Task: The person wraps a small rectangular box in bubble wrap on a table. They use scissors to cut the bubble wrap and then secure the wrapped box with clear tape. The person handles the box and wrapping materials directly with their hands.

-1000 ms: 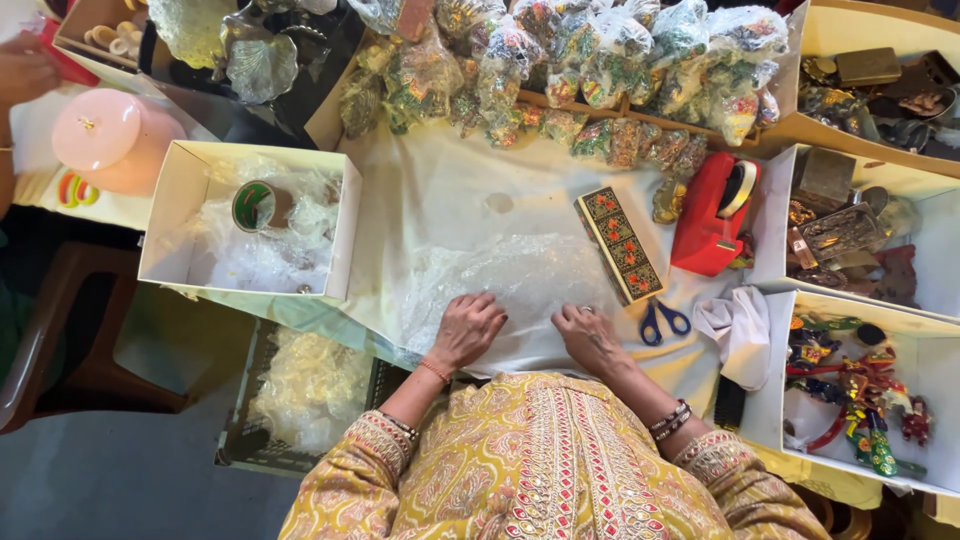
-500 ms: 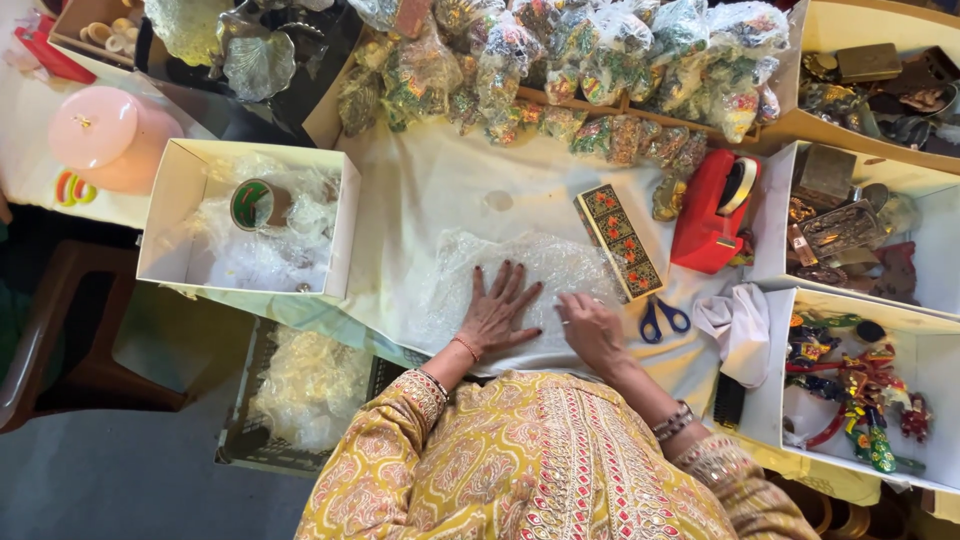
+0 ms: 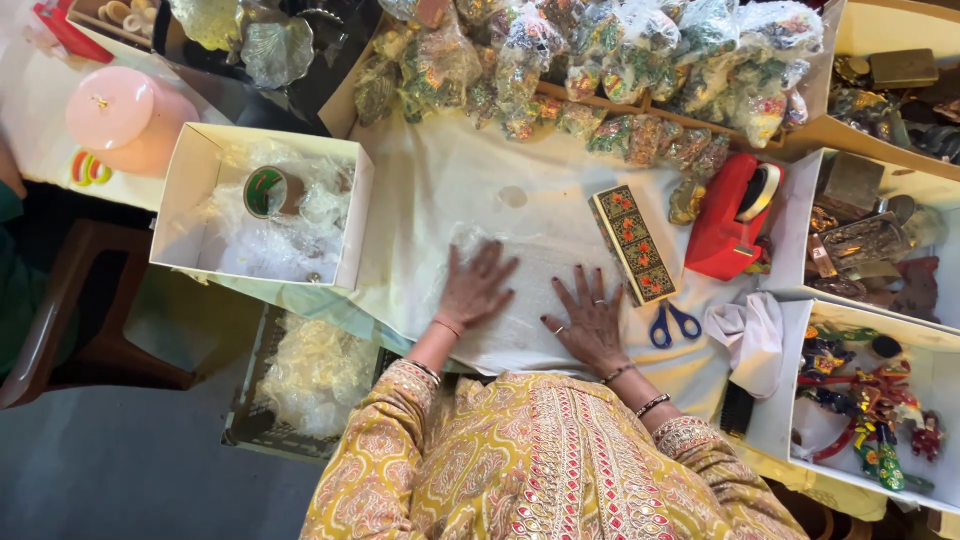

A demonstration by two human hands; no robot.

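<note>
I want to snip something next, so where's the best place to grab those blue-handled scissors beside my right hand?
Take the scissors by the blue loops, which lie nearest you with the blades pointing away toward the patterned box. Come from above with the right hand, which lies flat just left of them; the white cloth crowds their right side.
</note>
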